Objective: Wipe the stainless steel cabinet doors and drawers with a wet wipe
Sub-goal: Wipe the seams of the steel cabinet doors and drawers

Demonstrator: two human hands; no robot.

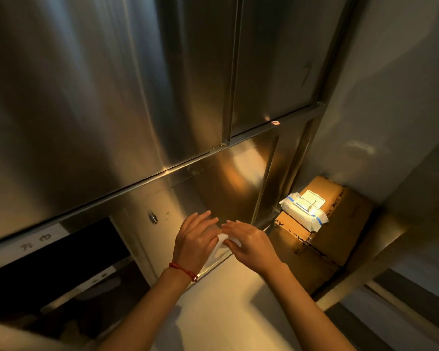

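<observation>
Wet wipe (222,245): thin, limp, damp, light sheet; held between left hand (195,239) and right hand (249,243), each grip pinching an edge, at 6 o'clock below cabinet doors (142,97). Best bunched in the palm.

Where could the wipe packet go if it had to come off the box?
The pale floor between the cabinet and the cardboard boxes is bare. The box top beside the wipe packet has a free strip. Right at the cabinet foot it is crowded: both the left hand and right hand hold a wipe there.
</observation>
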